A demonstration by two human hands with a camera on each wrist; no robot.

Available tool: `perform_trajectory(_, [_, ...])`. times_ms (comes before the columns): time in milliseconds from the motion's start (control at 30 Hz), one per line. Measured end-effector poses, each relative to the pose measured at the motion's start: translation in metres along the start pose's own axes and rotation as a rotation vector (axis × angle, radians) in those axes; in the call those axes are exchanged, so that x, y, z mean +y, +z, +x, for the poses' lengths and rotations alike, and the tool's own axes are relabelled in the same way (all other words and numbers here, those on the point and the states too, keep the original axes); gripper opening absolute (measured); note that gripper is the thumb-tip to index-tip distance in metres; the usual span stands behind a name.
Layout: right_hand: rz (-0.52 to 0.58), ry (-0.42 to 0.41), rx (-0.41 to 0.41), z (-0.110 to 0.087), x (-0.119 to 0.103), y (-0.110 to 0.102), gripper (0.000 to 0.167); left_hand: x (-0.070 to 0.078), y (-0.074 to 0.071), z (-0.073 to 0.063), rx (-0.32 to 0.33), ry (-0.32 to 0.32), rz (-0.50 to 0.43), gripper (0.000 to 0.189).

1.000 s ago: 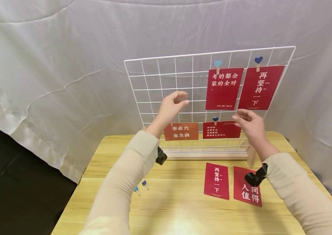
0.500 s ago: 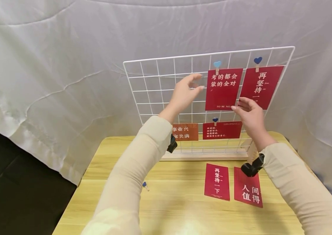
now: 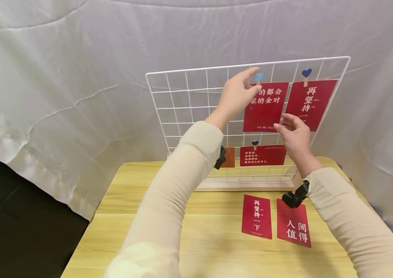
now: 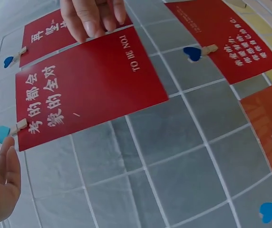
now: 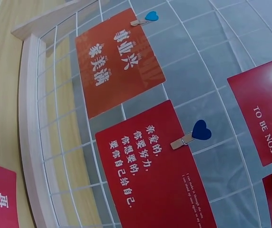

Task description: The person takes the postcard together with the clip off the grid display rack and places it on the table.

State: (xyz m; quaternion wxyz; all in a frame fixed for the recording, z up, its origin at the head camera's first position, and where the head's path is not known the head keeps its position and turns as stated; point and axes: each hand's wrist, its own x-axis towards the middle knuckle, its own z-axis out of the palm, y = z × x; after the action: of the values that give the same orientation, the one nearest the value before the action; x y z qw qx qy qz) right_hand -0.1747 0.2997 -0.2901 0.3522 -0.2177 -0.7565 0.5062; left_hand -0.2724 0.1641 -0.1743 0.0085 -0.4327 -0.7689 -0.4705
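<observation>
A white wire grid point(image 3: 191, 125) stands upright, with red cards clipped to it. In the head view my left hand point(image 3: 236, 96) is at the light blue heart clip point(image 3: 259, 77) on the top of a red card point(image 3: 264, 110); index finger and thumb are spread around the clip. The left wrist view shows the fingertips close beside that clip, not visibly squeezing it. My right hand point(image 3: 295, 135) holds this card's lower right edge between thumb and fingers. Another red card point(image 3: 316, 102), under a dark blue heart clip point(image 3: 306, 73), hangs to the right.
Below hang an orange card point(image 5: 121, 61) and a red card point(image 5: 150, 171) with a dark blue heart clip point(image 5: 201, 130). Two red cards, one left point(image 3: 257, 216) and one right point(image 3: 291, 227), lie on the wooden table point(image 3: 140, 189). A pale curtain point(image 3: 78, 77) stands behind.
My left hand has moved up and right across the grid to the light blue clip. My right hand has risen slightly to the card's lower right corner.
</observation>
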Motion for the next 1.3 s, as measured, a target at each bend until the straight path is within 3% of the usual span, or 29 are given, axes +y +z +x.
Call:
perform_trajectory(167, [0.006,0.021,0.000,0.000,0.002,-0.002,0.047,0.009,0.003,0.005,-0.045,-0.047,0.101,0.051])
perform_trajectory(433, [0.022,0.038,0.027,0.003,0.001,-0.005,0.044,0.016,0.009,0.013,-0.082,-0.091,0.155,0.053])
perform_trajectory(600, [0.039,0.055,0.041,0.006,-0.001,-0.006,0.043,0.015,0.009,0.019,-0.083,-0.080,0.243,0.044])
perform_trajectory(833, [0.101,0.067,0.052,0.005,-0.003,-0.003,0.035,0.006,0.008,0.025,-0.028,-0.070,0.183,0.034])
perform_trajectory(1033, [0.191,0.074,0.063,0.005,-0.005,-0.001,0.024,0.002,0.012,0.027,0.076,-0.066,0.170,0.028])
perform_trajectory(1133, [0.296,0.074,0.057,0.005,-0.004,0.000,0.017,0.001,0.013,0.026,0.121,-0.087,0.158,0.026])
perform_trajectory(1300, [0.373,0.060,0.065,0.004,-0.003,0.001,0.014,0.004,0.014,0.023,0.160,-0.108,0.204,0.021])
